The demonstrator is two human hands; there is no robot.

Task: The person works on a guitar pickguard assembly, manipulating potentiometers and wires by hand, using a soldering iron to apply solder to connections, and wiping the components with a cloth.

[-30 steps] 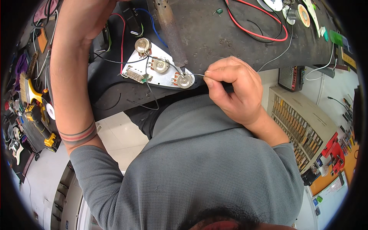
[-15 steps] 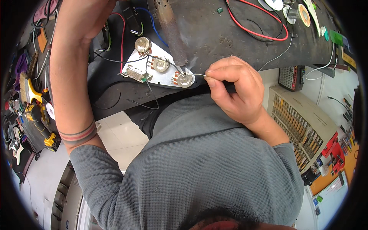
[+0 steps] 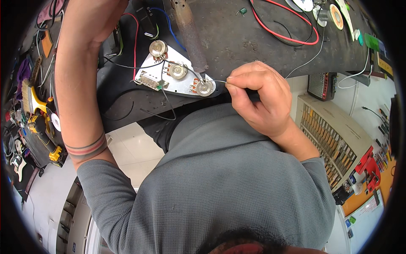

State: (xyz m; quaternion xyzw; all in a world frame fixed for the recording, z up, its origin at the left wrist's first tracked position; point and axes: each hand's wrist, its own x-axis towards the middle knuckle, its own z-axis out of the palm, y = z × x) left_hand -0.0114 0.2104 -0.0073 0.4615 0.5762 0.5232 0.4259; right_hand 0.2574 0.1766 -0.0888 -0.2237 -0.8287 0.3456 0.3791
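Note:
A white control plate (image 3: pixel 179 87) lies at the bench's near edge, its wired underside up, with three round potentiometers and a switch. My right hand (image 3: pixel 263 95) is closed, thumb and forefinger pinching thin solder wire (image 3: pixel 217 81) that runs left to the right-hand potentiometer (image 3: pixel 204 88). A soldering iron (image 3: pixel 194 48) with a scorched metal barrel comes down from the top edge, its tip at that same potentiometer. At the upper left, my left hand (image 3: pixel 101 19) runs out of the picture; its fingers are hidden, as is the iron's handle. Black wires (image 3: pixel 131 67) cross the plate.
Red and black leads (image 3: pixel 296 41), a small green component (image 3: pixel 242 11) and a solder spool (image 3: pixel 335 17) lie on the dark bench. Blue and red wires run behind the plate. A yellow brush (image 3: pixel 36 99) and a drill (image 3: pixel 40 131) are left; a tool rack (image 3: pixel 327 135) stands right.

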